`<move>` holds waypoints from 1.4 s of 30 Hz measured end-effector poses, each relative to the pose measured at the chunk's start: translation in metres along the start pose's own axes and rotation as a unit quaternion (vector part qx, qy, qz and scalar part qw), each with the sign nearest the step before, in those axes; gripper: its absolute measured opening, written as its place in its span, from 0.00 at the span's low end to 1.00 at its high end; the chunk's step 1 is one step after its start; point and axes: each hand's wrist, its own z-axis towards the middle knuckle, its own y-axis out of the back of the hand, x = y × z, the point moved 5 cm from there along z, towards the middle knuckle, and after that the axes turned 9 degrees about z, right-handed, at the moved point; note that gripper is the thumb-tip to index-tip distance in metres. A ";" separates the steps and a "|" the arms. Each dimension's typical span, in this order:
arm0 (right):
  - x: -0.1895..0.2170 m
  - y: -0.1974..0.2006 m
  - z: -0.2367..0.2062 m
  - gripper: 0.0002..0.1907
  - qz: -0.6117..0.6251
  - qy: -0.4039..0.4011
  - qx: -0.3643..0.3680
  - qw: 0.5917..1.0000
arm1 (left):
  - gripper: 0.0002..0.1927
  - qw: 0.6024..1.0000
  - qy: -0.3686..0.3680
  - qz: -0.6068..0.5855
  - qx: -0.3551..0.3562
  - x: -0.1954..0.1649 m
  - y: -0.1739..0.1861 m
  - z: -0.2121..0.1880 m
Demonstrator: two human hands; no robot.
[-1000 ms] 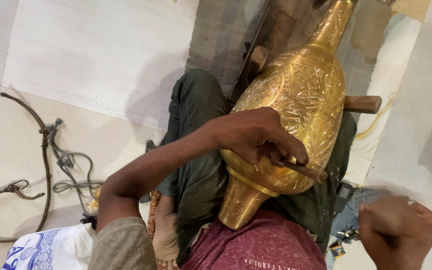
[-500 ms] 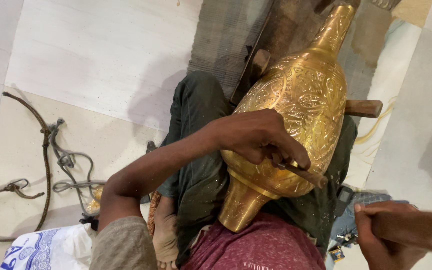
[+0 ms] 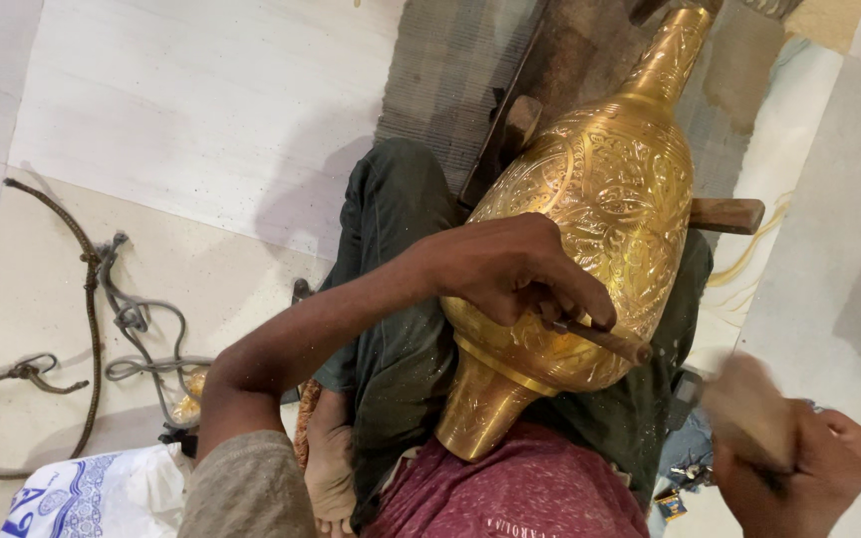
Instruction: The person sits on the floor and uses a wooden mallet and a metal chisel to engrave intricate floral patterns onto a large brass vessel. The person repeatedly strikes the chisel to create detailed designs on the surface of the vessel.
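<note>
A brass vase [image 3: 600, 249] lies across the person's lap, its body already covered in engraved pattern. The left hand [image 3: 510, 269] grips a chisel [image 3: 605, 339] against its lower belly; at five o'clock, the right hand [image 3: 799, 468] clenches a blurred mallet [image 3: 744, 413]. Engraving looks nearly finished.

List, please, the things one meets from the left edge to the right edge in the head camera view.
Rope → grey cord → left hand on the brass vase → chisel → blurred mallet → right hand.
</note>
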 end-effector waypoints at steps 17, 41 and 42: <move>0.010 0.004 0.013 0.17 0.056 0.018 0.042 0.997 | 0.34 1.000 0.002 -0.024 -0.006 0.001 0.004 -0.002; 0.025 0.006 0.025 0.15 -0.005 0.011 0.055 0.998 | 0.31 0.999 0.021 -0.030 0.005 -0.001 0.009 -0.001; 0.022 0.007 0.022 0.14 0.033 0.028 0.037 0.998 | 0.31 0.999 0.040 -0.034 0.015 0.000 0.008 -0.002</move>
